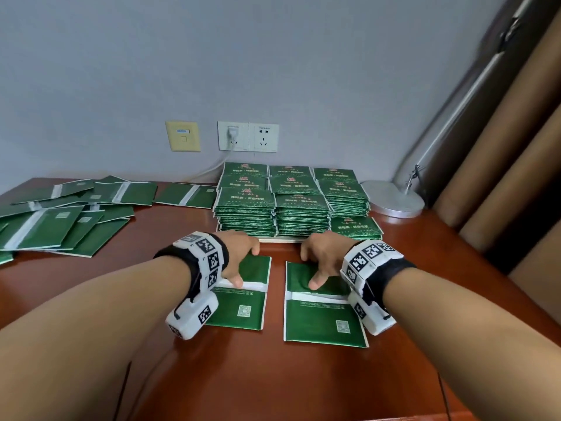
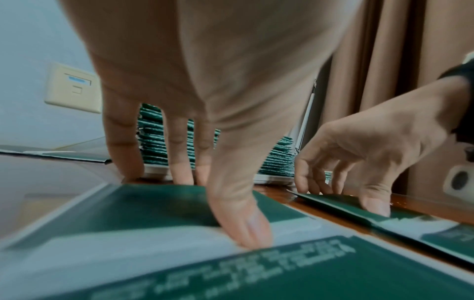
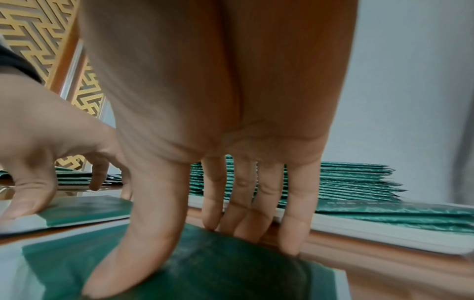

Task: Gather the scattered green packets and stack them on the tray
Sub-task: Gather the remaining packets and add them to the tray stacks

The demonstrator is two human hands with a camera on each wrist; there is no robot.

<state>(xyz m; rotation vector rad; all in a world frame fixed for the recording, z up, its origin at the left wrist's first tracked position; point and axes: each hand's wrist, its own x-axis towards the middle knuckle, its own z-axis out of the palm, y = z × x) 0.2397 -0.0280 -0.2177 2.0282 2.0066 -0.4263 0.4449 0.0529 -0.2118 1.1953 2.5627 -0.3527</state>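
Observation:
Two green packets lie back side up on the brown table in front of the tray (image 1: 282, 240). My left hand (image 1: 244, 264) (image 2: 215, 203) pinches the left packet (image 1: 243, 311) (image 2: 159, 205), with the thumb on its white strip and the fingers over its far edge. My right hand (image 1: 312, 268) (image 3: 184, 255) pinches the right packet (image 1: 321, 320) (image 3: 231, 274), which bows up between thumb and fingers. The tray holds several tall stacks of green packets (image 1: 273, 208). More packets (image 1: 60, 220) lie scattered at the far left.
A round metal lamp base (image 1: 394, 199) stands right of the tray, beside brown curtains (image 1: 501, 147). Wall sockets (image 1: 247, 136) with a white cable sit behind the tray. One loose packet (image 1: 185, 194) lies just left of the stacks.

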